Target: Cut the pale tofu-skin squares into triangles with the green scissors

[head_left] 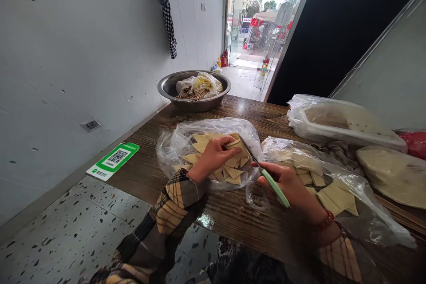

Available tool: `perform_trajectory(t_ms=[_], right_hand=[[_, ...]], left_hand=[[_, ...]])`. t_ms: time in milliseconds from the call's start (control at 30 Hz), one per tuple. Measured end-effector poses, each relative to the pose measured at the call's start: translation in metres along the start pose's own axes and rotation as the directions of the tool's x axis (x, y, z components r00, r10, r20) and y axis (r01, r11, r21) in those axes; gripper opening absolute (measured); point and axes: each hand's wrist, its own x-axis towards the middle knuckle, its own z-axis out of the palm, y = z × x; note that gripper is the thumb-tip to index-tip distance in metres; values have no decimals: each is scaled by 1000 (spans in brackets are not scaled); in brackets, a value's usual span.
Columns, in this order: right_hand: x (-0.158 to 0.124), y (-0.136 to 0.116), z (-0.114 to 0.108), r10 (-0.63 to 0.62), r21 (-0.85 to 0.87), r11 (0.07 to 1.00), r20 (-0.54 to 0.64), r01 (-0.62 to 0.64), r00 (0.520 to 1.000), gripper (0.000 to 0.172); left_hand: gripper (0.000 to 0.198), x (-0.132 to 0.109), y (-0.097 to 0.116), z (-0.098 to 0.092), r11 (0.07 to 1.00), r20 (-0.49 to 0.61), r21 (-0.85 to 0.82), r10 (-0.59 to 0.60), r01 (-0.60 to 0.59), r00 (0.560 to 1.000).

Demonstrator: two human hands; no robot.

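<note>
My left hand [213,156] pinches a folded pale-yellow tofu sheet [237,143] above an opened clear plastic bag [173,144]. Cut tofu pieces [230,173], many of them triangular, lie heaped in that bag under the hand. In my right hand [290,186] is a pair of scissors [273,186] with light green handles. The dark blades point up and left, and their tips are at the edge of the sheet; whether they are parted I cannot tell. Beside the right hand, larger tofu sheets [337,197] lie partly in a second clear bag [369,213].
A metal basin [166,91] with bagged skewers stands at the table's far end. A QR-code card [115,159] lies at the left edge. On the right are a wrapped tray [346,131], a bagged pale round stack [396,175] and a red bag [412,142]. The wooden table [229,219] ends before me.
</note>
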Motion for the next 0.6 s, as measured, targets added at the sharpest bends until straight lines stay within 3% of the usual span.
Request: perform_trajectory(t_ms=[100, 200, 367, 500, 600], right_hand=[[-1, -1, 0, 41, 55, 998, -4, -41, 999, 56], [-2, 1, 0, 70, 89, 994, 0, -70, 998, 62], [-4, 7, 1, 37, 119, 992, 70, -45, 997, 63], [-4, 7, -1, -27, 131, 991, 144, 8, 989, 64], [-4, 7, -3, -12, 153, 988, 183, -17, 983, 64]], left_hand=[[23, 0, -2, -1, 1000, -43, -24, -13, 12, 999], [28, 1, -5, -1, 968, -90, -245, -68, 44, 994], [37, 2, -6, -1, 827, -92, -556, -156, 79, 983], [40, 3, -4, 0, 751, -79, -657, -151, 62, 985], [38, 3, -4, 0, 749, -54, -660, -124, 57, 991]])
